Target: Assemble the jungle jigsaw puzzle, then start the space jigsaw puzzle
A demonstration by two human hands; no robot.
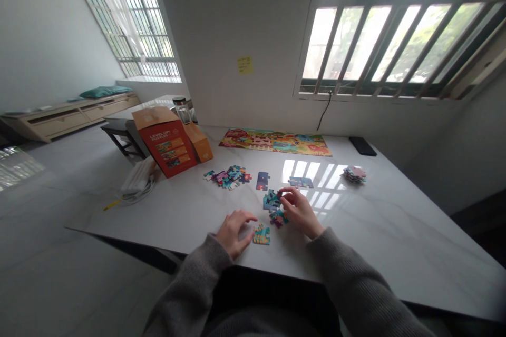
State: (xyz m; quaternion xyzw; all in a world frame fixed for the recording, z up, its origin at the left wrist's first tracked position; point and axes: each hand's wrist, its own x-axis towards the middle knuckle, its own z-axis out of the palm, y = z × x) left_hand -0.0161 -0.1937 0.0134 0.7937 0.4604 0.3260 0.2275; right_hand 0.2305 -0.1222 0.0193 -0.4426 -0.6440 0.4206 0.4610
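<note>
My right hand [297, 209] has its thumb and fingers at the right edge of a teal puzzle piece [271, 199] lying on the white table. Just below that piece is a purple and teal piece [279, 218]. My left hand [236, 231] rests on the table with thumb and index finger apart, holding nothing. Beside its fingertips lies a teal and yellow piece [261, 235]. Farther back are a dark blue and red piece [262, 180] and some blue joined pieces [301, 182]. A heap of mixed pieces [230, 177] sits to the left.
A red puzzle box [169, 150] stands at the table's left, near a white power strip with cables [136, 179]. A long colourful puzzle picture [275, 142] lies along the wall. To the right are a stack of pieces [354, 174] and a black phone [362, 146].
</note>
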